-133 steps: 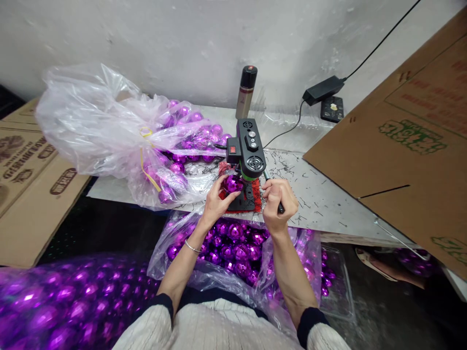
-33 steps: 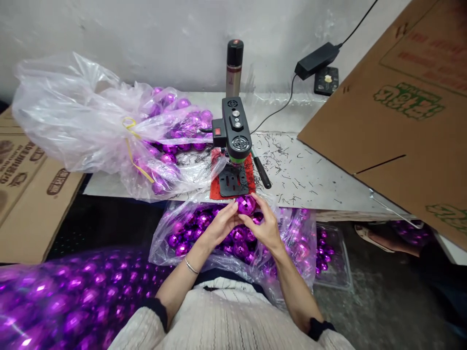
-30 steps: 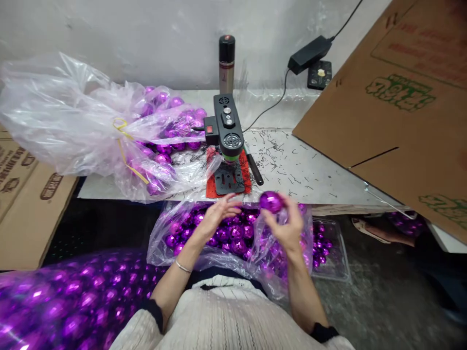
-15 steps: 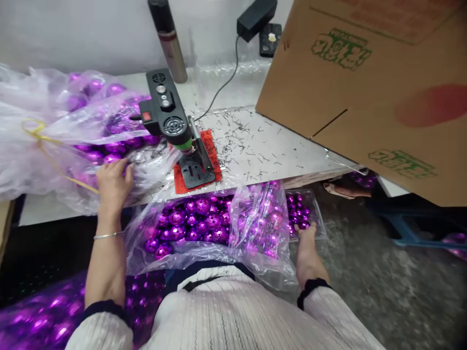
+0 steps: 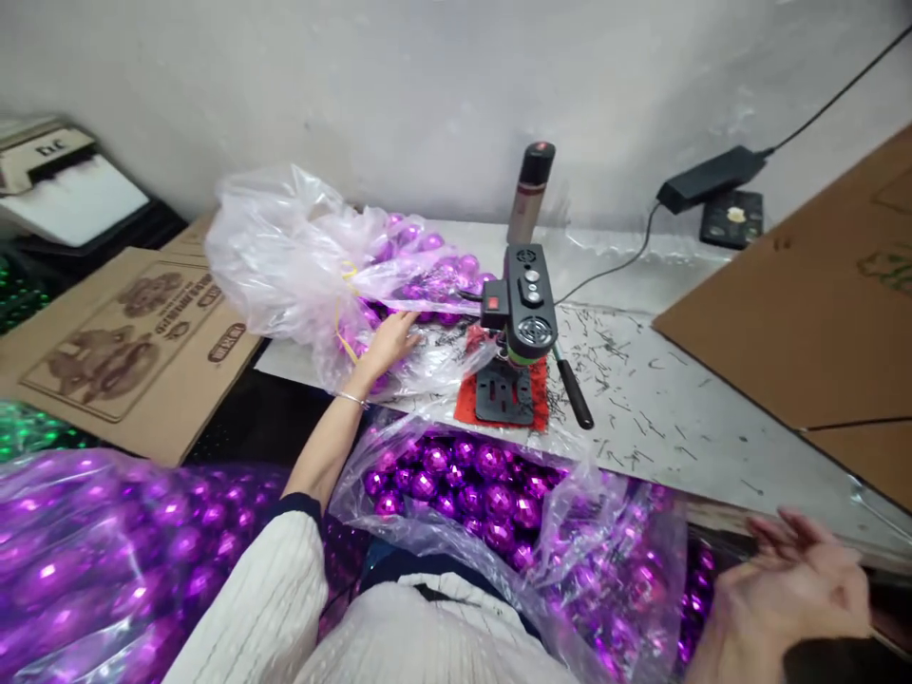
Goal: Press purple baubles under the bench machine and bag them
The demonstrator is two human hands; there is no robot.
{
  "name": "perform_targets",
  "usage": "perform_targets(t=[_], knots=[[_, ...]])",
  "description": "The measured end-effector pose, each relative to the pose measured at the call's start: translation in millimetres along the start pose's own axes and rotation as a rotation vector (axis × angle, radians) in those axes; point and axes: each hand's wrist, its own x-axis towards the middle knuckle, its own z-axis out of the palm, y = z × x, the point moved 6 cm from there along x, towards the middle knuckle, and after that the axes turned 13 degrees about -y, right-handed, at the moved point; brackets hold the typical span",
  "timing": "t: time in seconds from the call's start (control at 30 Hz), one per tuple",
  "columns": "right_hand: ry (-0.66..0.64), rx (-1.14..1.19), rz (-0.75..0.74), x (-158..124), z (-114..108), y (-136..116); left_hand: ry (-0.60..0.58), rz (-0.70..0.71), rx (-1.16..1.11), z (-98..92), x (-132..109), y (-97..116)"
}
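My left hand (image 5: 391, 344) lies on the clear plastic bag of shiny purple balls (image 5: 424, 242) on the table, its fingers stretched out over the film. A yellow tie (image 5: 348, 277) cinches that bag. My right hand (image 5: 805, 579) is raised at the lower right near the table's front edge, blurred, with its fingers apart and nothing visible in them. In front of my body, an open plastic bag holds faceted purple balls (image 5: 491, 503). Between the bags and the carton stands a black press-like device (image 5: 527, 304) with a lever, its base plate on a red cloth (image 5: 466, 404).
Small dark pins (image 5: 605, 366) lie scattered over the white tabletop (image 5: 684, 408). Behind stand a thermos-like bottle (image 5: 531, 190) and a black power adapter (image 5: 712, 179). A cardboard carton (image 5: 805, 313) fills the right side; flattened cardboard (image 5: 135, 342) and a large bag of purple balls (image 5: 106, 560) lie left.
My view has swung left. My right hand has lifted from the tray of small purple balls, out to the right. The device's lever now points outward. My left hand stays on the bag.
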Motion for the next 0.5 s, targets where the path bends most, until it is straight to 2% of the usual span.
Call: perform_targets(t=[0.03,0.07,0.1,0.17,0.23,0.3,0.37,0.43,0.5], knots=[[-0.023,-0.011,-0.06,-3.6,17.3,-22.7,0.015,0.002,-0.021,2.7,4.9,1.8],[-0.124,-0.044,-0.131,-8.4,38.9,-46.9,0.025,-0.003,-0.036,5.2,10.4,4.2],[-0.308,-0.075,-0.224,-15.4,65.1,-71.4,0.029,-0.017,-0.046,7.5,16.3,6.9],[-0.576,-0.1,-0.53,-37.3,108.3,-120.8,0.025,-0.059,-0.049,10.7,28.1,14.0],[-0.656,-0.109,-0.709,-54.0,136.1,-153.0,0.006,-0.09,-0.044,12.8,38.3,23.3],[-0.678,-0.113,-0.766,-63.0,155.3,-169.9,-0.028,-0.076,-0.043,15.5,46.7,35.2],[-0.691,-0.102,-0.765,-68.1,166.6,-176.5,-0.061,-0.015,-0.071,20.0,53.6,48.3],[-0.707,-0.093,-0.738,-72.2,171.1,-176.8,-0.088,0.035,-0.14,26.6,59.3,58.6],[-0.719,-0.09,-0.696,-76.3,171.0,-174.3,-0.108,0.027,-0.216,35.0,64.3,63.3]])
